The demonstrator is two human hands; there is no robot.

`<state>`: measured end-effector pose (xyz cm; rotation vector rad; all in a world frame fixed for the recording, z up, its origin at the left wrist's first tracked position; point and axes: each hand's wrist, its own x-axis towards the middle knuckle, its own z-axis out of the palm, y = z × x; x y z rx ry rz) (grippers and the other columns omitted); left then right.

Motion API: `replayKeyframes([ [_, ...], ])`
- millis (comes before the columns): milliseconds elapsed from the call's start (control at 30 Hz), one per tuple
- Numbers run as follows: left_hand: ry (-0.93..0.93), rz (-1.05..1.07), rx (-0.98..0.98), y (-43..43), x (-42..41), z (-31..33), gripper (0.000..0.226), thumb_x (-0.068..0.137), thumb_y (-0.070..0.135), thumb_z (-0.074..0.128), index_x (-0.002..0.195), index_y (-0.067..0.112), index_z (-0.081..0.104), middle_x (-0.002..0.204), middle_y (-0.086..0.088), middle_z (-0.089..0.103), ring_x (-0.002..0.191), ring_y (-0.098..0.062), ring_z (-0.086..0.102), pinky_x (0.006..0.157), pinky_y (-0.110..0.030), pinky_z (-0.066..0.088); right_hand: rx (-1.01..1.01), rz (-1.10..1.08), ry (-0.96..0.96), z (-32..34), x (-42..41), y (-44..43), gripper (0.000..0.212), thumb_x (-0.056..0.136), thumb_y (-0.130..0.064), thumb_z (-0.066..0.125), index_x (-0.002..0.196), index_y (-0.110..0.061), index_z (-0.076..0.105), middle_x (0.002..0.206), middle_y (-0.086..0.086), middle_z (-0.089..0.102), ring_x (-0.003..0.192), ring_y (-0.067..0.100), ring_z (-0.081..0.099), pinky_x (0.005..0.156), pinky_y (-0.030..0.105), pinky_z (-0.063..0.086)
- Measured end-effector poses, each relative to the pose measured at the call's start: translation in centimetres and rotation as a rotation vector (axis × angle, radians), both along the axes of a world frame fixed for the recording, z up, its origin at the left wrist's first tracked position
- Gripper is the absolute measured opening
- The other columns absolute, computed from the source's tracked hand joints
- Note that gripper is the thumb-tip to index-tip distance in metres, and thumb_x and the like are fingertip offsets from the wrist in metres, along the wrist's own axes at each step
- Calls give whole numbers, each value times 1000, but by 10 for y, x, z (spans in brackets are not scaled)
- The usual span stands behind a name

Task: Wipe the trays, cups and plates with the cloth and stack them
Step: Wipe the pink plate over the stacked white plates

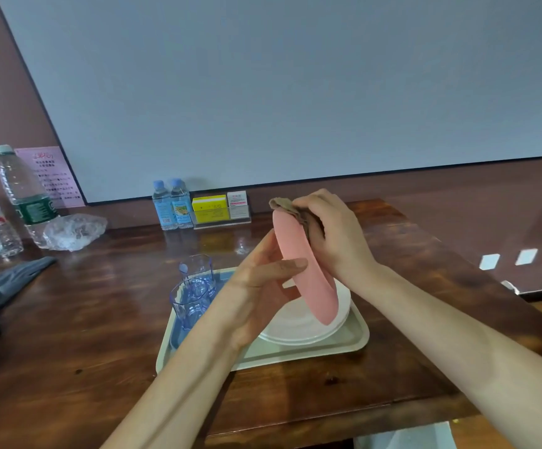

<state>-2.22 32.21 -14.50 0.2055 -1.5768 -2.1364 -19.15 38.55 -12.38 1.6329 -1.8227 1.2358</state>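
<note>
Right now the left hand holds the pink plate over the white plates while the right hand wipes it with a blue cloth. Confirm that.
Wrong colour: the head view shows a brownish cloth, not blue. The left hand holds the pink plate over the white plates while the right hand wipes it with that cloth.

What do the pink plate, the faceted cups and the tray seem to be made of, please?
The pink round plate looks like matte plastic, perhaps melamine: even colour, no glare. The clear blue-tinted faceted cups are see-through and glossy: plastic or glass, I cannot tell which. The cream rectangular tray looks like smooth plastic with a dull, moulded rim.
</note>
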Motion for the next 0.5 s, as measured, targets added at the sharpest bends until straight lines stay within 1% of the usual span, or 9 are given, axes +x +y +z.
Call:
replayKeyframes([
  [100, 79, -61, -4, 1, 2, 1, 62, 89, 2, 58, 149, 14, 58, 137, -18, 63, 125, -38, 59, 116, -67, 41, -25, -10, -83, 10, -12, 4, 27, 101, -6, 55, 117, -15, 75, 111, 0, 66, 102, 18, 63, 89, 31, 51],
  [200, 158, -118, 29, -4, 5, 8, 64, 90, -1, 53, 151, 18, 58, 148, -17, 61, 132, -36, 61, 113, -58, 47, 17, -59, -231, 20, -24, 9, 28, 100, -7, 57, 115, -20, 77, 109, -3, 68, 101, 11, 64, 89, 18, 47],
  [267, 213, -120, 108, -9, 10, 5, 66, 88, 0, 58, 149, 23, 62, 152, -16, 60, 136, -35, 59, 114, -54, 47, 29, -99, -367, 15, -26, 13, 28, 101, -9, 57, 114, -25, 77, 111, -5, 68, 99, 7, 62, 84, 7, 41],
  [333, 264, -89, 164, -13, 9, 2, 64, 86, 0, 61, 145, 27, 67, 151, -14, 61, 136, -33, 60, 113, -52, 49, 14, -114, -524, 2, -22, 18, 25, 103, -15, 57, 113, -28, 75, 114, -6, 70, 102, 6, 63, 88, 13, 46],
  [367, 281, -86, 180, -14, 8, -1, 64, 87, 0, 60, 144, 27, 67, 151, -13, 61, 135, -32, 61, 112, -51, 50, -9, -112, -612, -5, -18, 20, 24, 103, -17, 58, 113, -29, 75, 114, -7, 71, 104, 8, 65, 91, 22, 52],
  [400, 300, -76, 197, -14, 6, -4, 64, 89, -2, 59, 145, 27, 66, 151, -13, 61, 135, -31, 62, 110, -50, 53, -23, -112, -705, -12, -10, 23, 23, 103, -18, 58, 114, -29, 75, 113, -6, 72, 102, 11, 68, 88, 31, 57],
  [433, 309, -60, 207, -15, 5, -6, 64, 91, -4, 56, 148, 25, 64, 151, -14, 61, 135, -31, 62, 107, -48, 56, -27, -100, -810, -19, -2, 26, 22, 104, -18, 57, 113, -28, 74, 110, -2, 73, 94, 16, 72, 77, 36, 61],
  [467, 314, -47, 205, -15, 4, -8, 65, 93, -6, 54, 150, 24, 61, 151, -15, 61, 134, -32, 62, 105, -46, 57, -14, -65, -935, -24, 8, 30, 21, 104, -16, 57, 112, -26, 73, 107, 4, 74, 83, 20, 73, 63, 35, 60],
  [500, 305, -24, 185, -16, 3, -9, 66, 94, -8, 53, 153, 22, 58, 150, -16, 61, 134, -32, 62, 103, -45, 58, 17, 0, -1071, -29, 16, 32, 20, 105, -12, 56, 112, -21, 73, 104, 10, 75, 74, 23, 73, 54, 33, 57],
])
